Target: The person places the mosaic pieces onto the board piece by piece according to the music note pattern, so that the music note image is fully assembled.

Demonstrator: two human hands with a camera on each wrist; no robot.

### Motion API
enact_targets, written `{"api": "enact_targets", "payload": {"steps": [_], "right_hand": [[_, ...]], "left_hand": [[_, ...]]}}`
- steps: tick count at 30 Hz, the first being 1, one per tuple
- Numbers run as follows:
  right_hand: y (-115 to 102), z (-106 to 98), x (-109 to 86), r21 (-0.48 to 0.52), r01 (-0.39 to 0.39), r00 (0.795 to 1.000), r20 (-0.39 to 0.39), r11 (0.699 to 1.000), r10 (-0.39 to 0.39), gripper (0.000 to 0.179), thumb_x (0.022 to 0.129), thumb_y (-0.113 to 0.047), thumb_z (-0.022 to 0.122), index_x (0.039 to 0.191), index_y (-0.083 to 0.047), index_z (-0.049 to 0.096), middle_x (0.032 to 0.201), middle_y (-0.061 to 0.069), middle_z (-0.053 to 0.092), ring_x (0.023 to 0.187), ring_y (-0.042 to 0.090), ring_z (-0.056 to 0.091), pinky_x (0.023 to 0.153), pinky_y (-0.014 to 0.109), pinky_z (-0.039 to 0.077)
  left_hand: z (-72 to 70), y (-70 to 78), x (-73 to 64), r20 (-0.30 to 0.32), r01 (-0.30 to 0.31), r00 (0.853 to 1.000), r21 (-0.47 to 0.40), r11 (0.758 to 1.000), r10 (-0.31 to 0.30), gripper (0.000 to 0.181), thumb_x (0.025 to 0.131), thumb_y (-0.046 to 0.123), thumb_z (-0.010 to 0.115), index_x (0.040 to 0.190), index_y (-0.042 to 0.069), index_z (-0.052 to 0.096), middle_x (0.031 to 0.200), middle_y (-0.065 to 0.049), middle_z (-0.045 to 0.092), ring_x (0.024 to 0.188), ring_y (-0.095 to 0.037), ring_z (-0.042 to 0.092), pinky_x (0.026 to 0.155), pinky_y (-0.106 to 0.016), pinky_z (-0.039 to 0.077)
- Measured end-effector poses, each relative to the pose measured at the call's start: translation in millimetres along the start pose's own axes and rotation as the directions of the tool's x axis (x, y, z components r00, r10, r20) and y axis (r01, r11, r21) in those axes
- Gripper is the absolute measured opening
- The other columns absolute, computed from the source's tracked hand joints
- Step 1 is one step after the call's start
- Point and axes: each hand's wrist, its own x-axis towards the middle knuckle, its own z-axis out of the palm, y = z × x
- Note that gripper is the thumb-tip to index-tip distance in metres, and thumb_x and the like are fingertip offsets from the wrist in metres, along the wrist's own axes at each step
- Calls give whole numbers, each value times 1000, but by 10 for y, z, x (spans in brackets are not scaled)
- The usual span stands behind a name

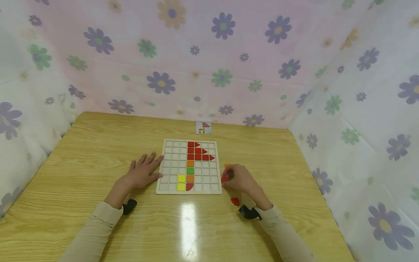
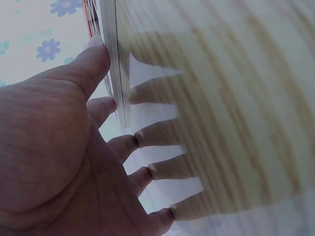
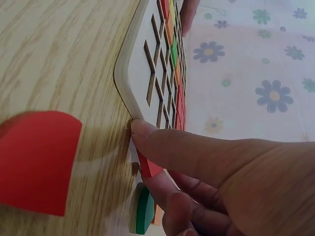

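Observation:
A wooden grid board (image 1: pixel 188 193) lies flat on the table. My left hand (image 1: pixel 141 174) rests on the table with its fingers spread, the thumb and a fingertip touching the board's left edge. Beside the right edge, my right hand (image 1: pixel 241 177) pinches a red piece (image 3: pixel 149 167) between thumb and fingers; its full shape is hidden. A loose red quarter-round piece (image 1: pixel 235 201) lies nearer me. Under the right hand are a green piece (image 3: pixel 144 211) and part of an orange piece (image 1: pixel 226 166).
Three rows of red squares ending in triangles fill the board's upper part. Below them run orange (image 1: pixel 190 163), green (image 1: pixel 190 170), orange and red quarter-round pieces, with two yellow squares (image 1: pixel 181 178) alongside. A small pattern card (image 1: pixel 203 127) lies behind the board, near the flowered curtain (image 1: pixel 183 98).

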Motion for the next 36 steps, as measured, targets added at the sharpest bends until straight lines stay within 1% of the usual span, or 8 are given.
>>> {"api": "enact_targets", "payload": {"steps": [9, 14, 18, 22, 25, 28, 34, 36], "right_hand": [[-13, 32, -18, 44, -53, 997, -55, 998, 56, 15, 86, -5, 80, 100, -8, 75, 86, 3, 69, 76, 14, 61, 67, 30, 49], [-35, 57, -46, 76, -2, 996, -84, 997, 8, 20, 92, -4, 73, 112, -4, 74, 99, 10, 72, 82, 19, 63, 67, 29, 51], [-73, 104, -43, 132, 31, 993, -120, 991, -15, 12, 92, -5, 74, 103, -6, 77, 94, 6, 73, 78, 17, 61, 66, 27, 49], [-111, 170, -30, 284, 37, 991, -130, 958, 0, 8, 88, -5, 77, 97, -5, 77, 86, 5, 73, 70, 14, 59, 59, 23, 45], [-123, 231, -24, 365, 47, 994, -105, 930, -9, 13, 88, -7, 78, 101, -4, 78, 87, 8, 75, 68, 13, 57, 57, 21, 41], [-125, 300, -13, 369, 81, 995, -79, 926, -56, 18, 91, -9, 76, 108, -4, 79, 94, 11, 77, 68, 13, 56, 55, 20, 37], [-167, 456, 19, 409, 143, 990, -45, 901, -137, 15, 94, -7, 73, 107, -2, 78, 103, 14, 77, 82, 10, 70, 68, 18, 52], [-194, 506, 22, 428, 147, 989, -46, 892, -141, 12, 94, -7, 73, 104, -3, 79, 101, 12, 78, 77, 6, 67, 67, 17, 51]], "left_hand": [[16, -22, -1, -5, -2, 1000, -1, 1000, 2, 68, 105, 35, 57, 161, 8, 29, 166, -30, 13, 149, -59, 6, 111, -80, 3], [-5, 15, -15, 5, 8, 1000, 6, 1000, -8, 68, 106, 34, 56, 161, 7, 28, 166, -29, 13, 150, -58, 6, 112, -79, 3], [2, 24, -13, 11, 15, 1000, 14, 1000, -15, 67, 106, 34, 55, 162, 7, 27, 166, -29, 12, 150, -59, 6, 111, -80, 4], [-6, 37, -13, 8, 11, 1000, 11, 1000, -11, 67, 106, 35, 55, 161, 7, 28, 166, -29, 13, 149, -59, 6, 111, -80, 4], [12, -4, -4, -4, -10, 1000, -3, 1000, 10, 68, 106, 37, 55, 162, 9, 27, 166, -29, 12, 149, -60, 6, 110, -81, 4], [30, -50, -2, -11, -30, 1000, -10, 1000, 29, 70, 106, 42, 53, 163, 12, 26, 166, -29, 12, 148, -61, 5, 109, -82, 3], [21, -50, -6, -7, -37, 999, -15, 999, 36, 71, 105, 48, 52, 162, 12, 29, 166, -28, 14, 149, -60, 7, 110, -81, 4], [42, -82, 6, -4, -30, 1000, -10, 1000, 30, 72, 105, 48, 51, 163, 13, 27, 167, -27, 12, 150, -59, 5, 111, -80, 2]]}}
